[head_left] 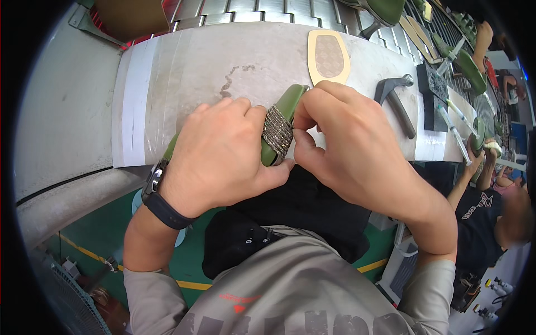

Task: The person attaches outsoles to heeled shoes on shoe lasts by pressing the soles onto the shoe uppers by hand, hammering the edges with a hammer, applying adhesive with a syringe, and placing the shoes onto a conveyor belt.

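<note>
A green shoe (269,154) with a wide band of glittering strands (277,132) across it lies sideways between my hands over the table's near edge. My left hand (220,148) wraps over the shoe and grips it, thumb along the near side of the band. With thumb and index finger pressed together, my right hand (349,139) pinches at the band's right edge. What sits between those fingertips is too small to make out. Most of the shoe's left part is hidden under my left hand.
A cream-edged insole piece (329,57) and a hammer (397,103) lie on the grey worktable (184,72). Beside a black block (434,97) are several syringes (455,134). Behind runs a metal slat conveyor (251,11) with another green shoe (382,11). A co-worker (480,223) works at the right.
</note>
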`<state>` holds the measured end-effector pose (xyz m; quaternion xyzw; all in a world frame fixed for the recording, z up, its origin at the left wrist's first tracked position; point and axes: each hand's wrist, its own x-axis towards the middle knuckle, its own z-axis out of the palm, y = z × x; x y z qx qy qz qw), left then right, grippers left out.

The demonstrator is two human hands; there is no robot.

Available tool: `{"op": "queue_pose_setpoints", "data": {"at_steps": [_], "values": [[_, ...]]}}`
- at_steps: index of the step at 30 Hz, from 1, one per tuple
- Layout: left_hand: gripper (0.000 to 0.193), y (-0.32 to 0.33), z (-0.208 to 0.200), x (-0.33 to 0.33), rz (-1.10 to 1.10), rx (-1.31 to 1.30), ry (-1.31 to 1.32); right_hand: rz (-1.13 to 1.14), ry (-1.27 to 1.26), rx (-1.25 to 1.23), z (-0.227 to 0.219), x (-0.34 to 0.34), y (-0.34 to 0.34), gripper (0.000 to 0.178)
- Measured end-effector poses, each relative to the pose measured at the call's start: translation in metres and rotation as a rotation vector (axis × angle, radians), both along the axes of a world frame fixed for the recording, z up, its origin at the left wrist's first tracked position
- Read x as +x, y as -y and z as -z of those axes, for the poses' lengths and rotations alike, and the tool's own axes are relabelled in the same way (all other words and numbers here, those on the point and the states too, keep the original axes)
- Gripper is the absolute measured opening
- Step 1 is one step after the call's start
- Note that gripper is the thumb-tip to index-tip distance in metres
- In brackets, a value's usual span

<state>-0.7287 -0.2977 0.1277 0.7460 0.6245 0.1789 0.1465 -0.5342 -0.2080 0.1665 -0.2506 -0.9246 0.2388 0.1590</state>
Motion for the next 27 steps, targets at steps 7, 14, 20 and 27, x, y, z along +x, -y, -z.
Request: {"op": "queue_pose_setpoints", "data": {"at_steps": [7,14,20,27], "values": [[0.051,-0.002,0.001,0.0,0.009,0.015,0.002,0.084,-0.073,0.095,0.016,0.002,0.009,0.022],[0.051,0.0,0.0,-0.001,-0.007,-0.001,0.016,0.116,-0.056,0.222,0.024,-0.003,0.022,0.024],[0.05,-0.004,0.0,-0.002,-0.007,-0.045,0.031,0.12,-0.273,0.304,0.04,0.001,0.026,0.021],[0.05,-0.007,-0.003,-0.002,-0.005,-0.007,0.071,0.18,-0.314,0.158,0.027,0.01,0.039,0.03]]}}
